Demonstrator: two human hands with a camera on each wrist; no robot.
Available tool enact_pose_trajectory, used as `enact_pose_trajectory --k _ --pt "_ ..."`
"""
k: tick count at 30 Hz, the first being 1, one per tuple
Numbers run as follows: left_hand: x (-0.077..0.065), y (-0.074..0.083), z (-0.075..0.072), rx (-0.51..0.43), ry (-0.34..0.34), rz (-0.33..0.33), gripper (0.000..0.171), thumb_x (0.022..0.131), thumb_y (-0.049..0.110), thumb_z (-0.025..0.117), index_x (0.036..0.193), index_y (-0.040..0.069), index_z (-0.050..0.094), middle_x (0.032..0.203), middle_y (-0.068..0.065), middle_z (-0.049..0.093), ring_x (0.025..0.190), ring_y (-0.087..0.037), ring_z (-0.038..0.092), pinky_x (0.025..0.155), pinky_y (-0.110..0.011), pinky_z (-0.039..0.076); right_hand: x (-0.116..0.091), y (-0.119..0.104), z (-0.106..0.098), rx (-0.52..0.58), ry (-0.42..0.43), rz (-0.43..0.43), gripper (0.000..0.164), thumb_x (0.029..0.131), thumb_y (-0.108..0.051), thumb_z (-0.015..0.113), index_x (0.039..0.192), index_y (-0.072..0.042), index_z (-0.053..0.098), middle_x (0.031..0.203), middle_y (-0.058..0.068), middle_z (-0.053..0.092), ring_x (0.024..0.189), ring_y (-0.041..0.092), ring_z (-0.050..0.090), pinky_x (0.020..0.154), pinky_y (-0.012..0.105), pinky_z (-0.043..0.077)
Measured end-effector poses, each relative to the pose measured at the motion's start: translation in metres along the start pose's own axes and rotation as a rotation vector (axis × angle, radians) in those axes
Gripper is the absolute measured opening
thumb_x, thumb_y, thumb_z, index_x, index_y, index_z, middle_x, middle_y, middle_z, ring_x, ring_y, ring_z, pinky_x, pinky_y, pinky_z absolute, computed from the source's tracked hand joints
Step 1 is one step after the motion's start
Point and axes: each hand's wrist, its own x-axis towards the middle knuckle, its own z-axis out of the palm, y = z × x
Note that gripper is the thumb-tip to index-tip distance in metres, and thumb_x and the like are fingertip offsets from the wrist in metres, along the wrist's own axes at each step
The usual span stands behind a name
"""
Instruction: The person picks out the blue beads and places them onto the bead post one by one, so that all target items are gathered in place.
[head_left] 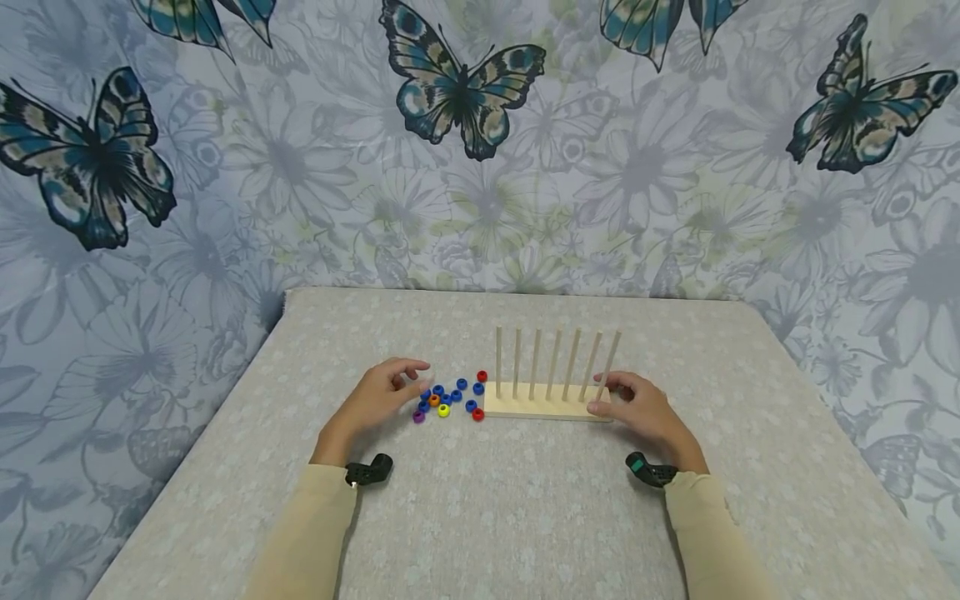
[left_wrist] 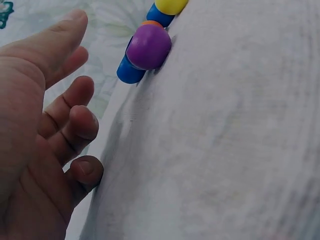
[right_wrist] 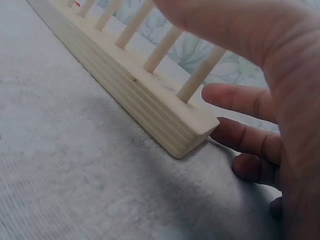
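Observation:
A pale wooden peg board (head_left: 547, 408) stands on the table, with several upright pegs (head_left: 557, 358) in a row and no beads on them. At its right end is my right hand (head_left: 643, 408), thumb toward the front and fingers behind the last peg. In the right wrist view, a fingertip meets or nearly meets the corner of the board (right_wrist: 175, 120). Loose beads lie left of the board: several blue (head_left: 462, 384), two red (head_left: 478, 414), one yellow (head_left: 444, 411), one orange (head_left: 434, 401), one purple (head_left: 418, 417). My left hand (head_left: 375, 396) hovers beside them, fingers loosely bent, holding nothing.
A light patterned cloth (head_left: 480, 508) covers the table. Behind and at the sides hangs floral fabric with butterflies (head_left: 463, 92). Each wrist wears a black camera, one on the left (head_left: 369, 470) and one on the right (head_left: 651, 471).

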Motion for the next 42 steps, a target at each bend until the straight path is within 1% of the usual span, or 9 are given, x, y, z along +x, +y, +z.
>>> enact_pose_trajectory --k 8,12,17,22,24,28,31,35,42 --pt "0.001 -0.009 0.0 -0.064 -0.043 0.005 0.041 0.095 0.042 0.067 0.132 0.025 0.065 0.114 0.0 0.063 0.083 -0.022 0.058 0.069 -0.033 0.05 0.005 0.0 0.002 -0.047 0.044 -0.048 0.066 0.076 -0.053 0.084 0.133 -0.029 0.061 0.137 0.004 0.056 0.123 0.029 0.049 0.103 0.052 0.041" --pt "0.002 -0.014 0.0 -0.069 -0.039 0.01 0.037 0.096 0.037 0.068 0.131 0.025 0.066 0.109 0.001 0.065 0.083 -0.021 0.058 0.068 -0.03 0.05 0.008 0.003 0.003 -0.043 0.051 -0.051 0.067 0.071 -0.054 0.086 0.129 -0.028 0.064 0.137 0.002 0.056 0.122 0.028 0.05 0.105 0.052 0.037" --pt "0.0 -0.016 0.0 -0.063 -0.088 -0.012 0.034 0.097 0.03 0.068 0.13 0.026 0.066 0.111 0.002 0.066 0.091 -0.019 0.059 0.08 -0.034 0.05 0.008 0.007 0.005 -0.054 0.059 -0.034 0.068 0.067 -0.056 0.088 0.126 -0.028 0.066 0.136 0.0 0.057 0.121 0.027 0.049 0.105 0.051 0.034" --pt "-0.002 -0.017 0.002 -0.039 -0.136 -0.041 0.034 0.099 0.028 0.065 0.133 0.03 0.064 0.117 0.005 0.065 0.1 -0.017 0.061 0.092 -0.039 0.049 0.006 0.01 0.008 -0.059 0.076 -0.032 0.068 0.066 -0.055 0.09 0.124 -0.027 0.067 0.131 0.0 0.059 0.118 0.026 0.049 0.108 0.053 0.021" --pt "-0.002 -0.018 0.002 -0.025 -0.135 -0.039 0.034 0.099 0.028 0.065 0.133 0.03 0.064 0.118 0.005 0.065 0.1 -0.017 0.061 0.091 -0.039 0.05 0.005 0.011 0.008 -0.064 0.077 -0.04 0.068 0.066 -0.054 0.089 0.124 -0.026 0.066 0.128 0.001 0.059 0.118 0.027 0.05 0.109 0.054 0.018" --pt "-0.003 -0.021 0.003 0.012 -0.122 -0.021 0.033 0.099 0.028 0.065 0.131 0.032 0.065 0.122 0.009 0.064 0.096 -0.016 0.058 0.085 -0.036 0.048 0.005 0.011 0.009 -0.07 0.082 -0.048 0.068 0.067 -0.054 0.089 0.124 -0.026 0.067 0.128 0.0 0.06 0.12 0.026 0.051 0.109 0.053 0.026" --pt "-0.002 -0.023 0.004 0.021 -0.114 -0.007 0.031 0.098 0.026 0.066 0.129 0.032 0.066 0.124 0.011 0.063 0.093 -0.017 0.055 0.083 -0.035 0.047 0.006 0.011 0.009 -0.078 0.085 -0.069 0.066 0.068 -0.053 0.089 0.124 -0.026 0.067 0.128 0.001 0.06 0.118 0.027 0.051 0.107 0.053 0.026" --pt "-0.002 -0.024 0.003 0.029 -0.122 0.01 0.03 0.099 0.024 0.065 0.127 0.033 0.067 0.122 0.011 0.063 0.091 -0.018 0.054 0.081 -0.034 0.046 0.008 0.014 0.01 -0.08 0.094 -0.093 0.066 0.068 -0.054 0.089 0.124 -0.026 0.067 0.127 0.001 0.061 0.116 0.028 0.053 0.107 0.053 0.02" --pt "0.0 -0.021 0.002 0.06 -0.141 0.027 0.029 0.1 0.022 0.064 0.124 0.036 0.067 0.117 0.011 0.061 0.082 -0.017 0.048 0.074 -0.031 0.043 0.008 0.015 0.011 -0.091 0.105 -0.093 0.068 0.068 -0.057 0.087 0.126 -0.027 0.067 0.127 0.001 0.061 0.115 0.025 0.053 0.1 0.047 0.037"
